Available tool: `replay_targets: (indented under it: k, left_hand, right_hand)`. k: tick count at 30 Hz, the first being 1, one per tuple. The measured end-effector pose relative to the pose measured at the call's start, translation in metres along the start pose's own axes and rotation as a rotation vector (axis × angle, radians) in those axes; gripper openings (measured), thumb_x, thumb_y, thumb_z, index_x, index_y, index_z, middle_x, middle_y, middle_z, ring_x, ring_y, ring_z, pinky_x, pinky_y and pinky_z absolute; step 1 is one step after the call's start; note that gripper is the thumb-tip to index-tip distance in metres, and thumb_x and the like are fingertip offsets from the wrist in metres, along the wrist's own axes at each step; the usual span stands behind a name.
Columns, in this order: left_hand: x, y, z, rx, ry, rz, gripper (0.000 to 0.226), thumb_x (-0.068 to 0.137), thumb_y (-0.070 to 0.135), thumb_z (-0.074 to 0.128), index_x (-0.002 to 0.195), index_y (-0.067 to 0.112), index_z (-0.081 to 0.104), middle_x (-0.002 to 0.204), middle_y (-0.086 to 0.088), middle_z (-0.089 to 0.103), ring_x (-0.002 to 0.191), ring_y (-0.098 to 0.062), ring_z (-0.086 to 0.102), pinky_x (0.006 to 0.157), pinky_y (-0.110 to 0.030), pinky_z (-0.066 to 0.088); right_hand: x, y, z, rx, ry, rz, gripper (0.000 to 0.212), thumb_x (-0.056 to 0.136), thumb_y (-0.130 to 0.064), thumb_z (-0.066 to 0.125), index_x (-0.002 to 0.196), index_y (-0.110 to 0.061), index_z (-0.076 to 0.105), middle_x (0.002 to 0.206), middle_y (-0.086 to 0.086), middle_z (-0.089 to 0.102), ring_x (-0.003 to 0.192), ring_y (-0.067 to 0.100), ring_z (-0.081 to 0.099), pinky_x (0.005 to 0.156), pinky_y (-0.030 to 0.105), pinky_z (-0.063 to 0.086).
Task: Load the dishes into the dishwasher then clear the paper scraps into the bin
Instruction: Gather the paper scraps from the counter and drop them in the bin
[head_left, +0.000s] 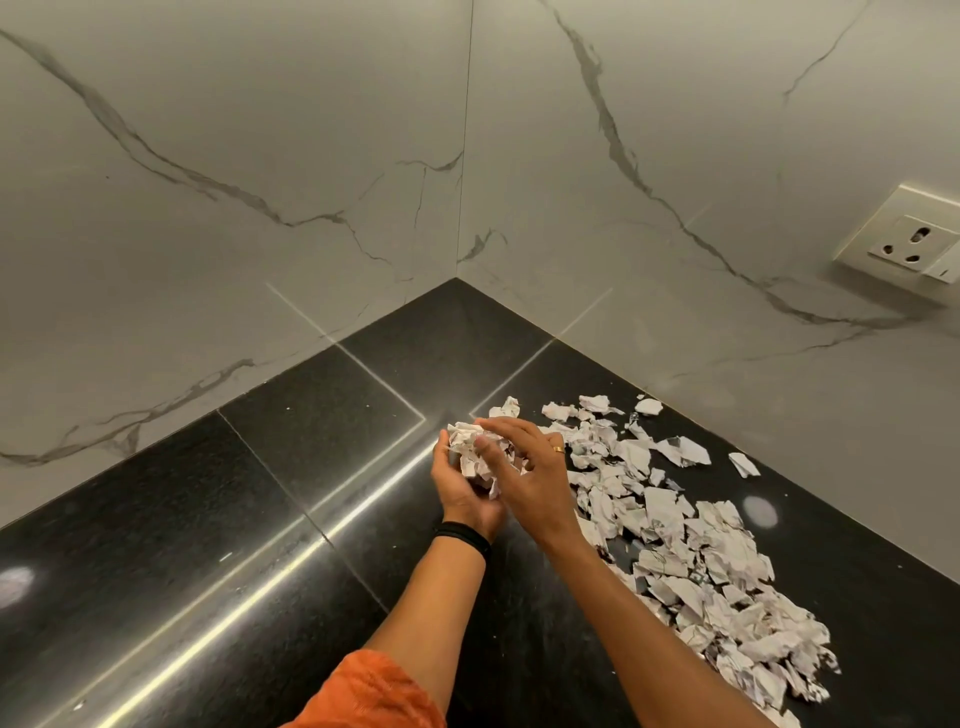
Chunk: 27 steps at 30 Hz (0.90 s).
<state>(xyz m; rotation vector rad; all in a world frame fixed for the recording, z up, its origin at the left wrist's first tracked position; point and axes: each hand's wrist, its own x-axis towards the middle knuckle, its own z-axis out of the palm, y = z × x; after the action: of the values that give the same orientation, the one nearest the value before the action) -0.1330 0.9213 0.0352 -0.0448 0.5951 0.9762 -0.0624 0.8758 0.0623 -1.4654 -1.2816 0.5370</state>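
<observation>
Gathering paper is the step in hand, so the task looks to be in its second half. No dishes and no dishwasher show here, and whether that loading is finished cannot be confirmed from this view. I judge it done only because the clearing has begun. The clearing itself is at an early stage: one handful is collected, most of the paper scraps (675, 530) lie on the black countertop (260, 493), and no bin is in sight.

Left of both hands the countertop shows only polished stone and light streaks. The left hand (460, 496), with a dark wristband (465, 535) at the wrist and an orange sleeve (374, 696) further back, is cupped palm up with its fingers curled round a wad (465, 441) of crumpled scraps held just above the stone. The right hand (530, 470), wearing a ring (557, 449), lies over that wad from the right. Its fingers are fairly straight and spread, pressing the paper down into the left palm rather than gripping it. Whether its thumb pinches a piece I cannot tell.

Just right of the right hand the loose scraps begin. They touch and overlap in a long heap that runs back along the right forearm, with a few strays beyond it toward the wall. Further right again, a socket (909, 239) sits on the marble wall, well apart from the paper.

What is left, as I judge it: several more handfuls, then carrying them to the bin.
</observation>
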Motion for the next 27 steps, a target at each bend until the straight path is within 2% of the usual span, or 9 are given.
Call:
replay_targets:
  k: [2, 5, 8, 11, 14, 18, 22, 24, 27]
  left_hand:
    - [-0.002, 0.0, 0.002, 0.001, 0.01, 0.008, 0.056, 0.096, 0.055, 0.05, 0.117, 0.007, 0.07, 0.109, -0.016, 0.072, 0.103, -0.031, 0.069, 0.103, -0.047, 0.05]
    - [-0.01, 0.0, 0.004, 0.027, 0.006, 0.02, 0.052, 0.099, 0.052, 0.046, 0.101, 0.008, 0.073, 0.097, -0.012, 0.075, 0.087, -0.026, 0.073, 0.082, -0.037, 0.059]
    - [-0.022, -0.002, 0.004, 0.081, -0.005, 0.048, 0.051, 0.099, 0.052, 0.046, 0.107, 0.008, 0.071, 0.102, -0.012, 0.072, 0.09, -0.026, 0.071, 0.078, -0.036, 0.06]
    - [-0.035, -0.004, 0.002, 0.139, -0.023, 0.086, 0.055, 0.101, 0.05, 0.044, 0.123, 0.004, 0.066, 0.11, -0.014, 0.071, 0.096, -0.026, 0.072, 0.076, -0.034, 0.061]
    - [-0.054, -0.007, -0.003, 0.18, -0.077, 0.088, 0.049, 0.104, 0.046, 0.041, 0.11, 0.006, 0.07, 0.102, -0.012, 0.075, 0.088, -0.022, 0.074, 0.073, -0.031, 0.062]
    - [-0.078, -0.012, -0.018, 0.193, -0.067, 0.083, 0.046, 0.104, 0.043, 0.042, 0.106, 0.007, 0.071, 0.101, -0.011, 0.073, 0.089, -0.021, 0.073, 0.07, -0.031, 0.061]
    - [-0.107, -0.017, -0.048, 0.154, -0.034, 0.029, 0.046, 0.103, 0.04, 0.046, 0.094, 0.007, 0.076, 0.091, -0.011, 0.072, 0.08, -0.021, 0.072, 0.067, -0.029, 0.06]
    - [-0.123, -0.022, -0.069, 0.14, -0.019, 0.01, 0.042, 0.098, 0.042, 0.054, 0.11, 0.004, 0.069, 0.1, -0.011, 0.069, 0.088, -0.022, 0.069, 0.073, -0.031, 0.06]
    - [-0.146, -0.031, -0.098, 0.117, 0.003, 0.03, 0.059, 0.09, 0.043, 0.064, 0.133, 0.003, 0.057, 0.119, -0.015, 0.061, 0.103, -0.026, 0.064, 0.088, -0.035, 0.056]
  right_hand:
    - [-0.003, -0.002, 0.003, 0.09, 0.039, 0.048, 0.034, 0.095, -0.041, 0.061, 0.117, -0.018, 0.074, 0.12, -0.009, 0.066, 0.116, 0.003, 0.059, 0.092, 0.014, 0.048]
    - [-0.01, 0.001, 0.011, 0.051, 0.123, 0.102, 0.033, 0.093, -0.049, 0.059, 0.114, -0.028, 0.076, 0.128, -0.016, 0.059, 0.125, 0.003, 0.046, 0.096, 0.01, 0.042]
    - [-0.016, -0.001, 0.016, 0.014, 0.17, 0.123, 0.028, 0.092, -0.053, 0.062, 0.112, -0.036, 0.074, 0.139, -0.018, 0.053, 0.135, 0.003, 0.036, 0.104, 0.011, 0.033]
    - [-0.025, -0.012, 0.017, 0.107, 0.142, 0.135, 0.024, 0.093, -0.046, 0.066, 0.114, -0.035, 0.071, 0.144, -0.009, 0.051, 0.138, 0.0, 0.039, 0.11, 0.018, 0.035]
    - [-0.041, -0.022, 0.019, 0.142, 0.148, 0.166, 0.026, 0.092, -0.039, 0.068, 0.117, -0.03, 0.07, 0.143, -0.009, 0.054, 0.134, -0.007, 0.041, 0.104, 0.009, 0.035]
    - [-0.067, -0.026, 0.027, 0.206, 0.198, 0.221, 0.028, 0.091, -0.036, 0.072, 0.118, -0.028, 0.07, 0.139, -0.008, 0.059, 0.132, -0.001, 0.048, 0.11, 0.022, 0.04]
    - [-0.107, -0.03, 0.036, 0.254, 0.218, 0.268, 0.028, 0.09, -0.028, 0.076, 0.117, -0.022, 0.07, 0.126, -0.01, 0.065, 0.121, -0.001, 0.057, 0.104, 0.024, 0.048]
    - [-0.132, -0.03, 0.04, 0.279, 0.202, 0.302, 0.033, 0.087, -0.031, 0.078, 0.117, -0.021, 0.07, 0.124, -0.01, 0.066, 0.117, 0.003, 0.062, 0.1, 0.028, 0.052]
    - [-0.172, -0.031, 0.044, 0.306, 0.164, 0.346, 0.035, 0.084, -0.035, 0.08, 0.116, -0.024, 0.071, 0.125, -0.005, 0.067, 0.117, 0.011, 0.064, 0.102, 0.041, 0.053]
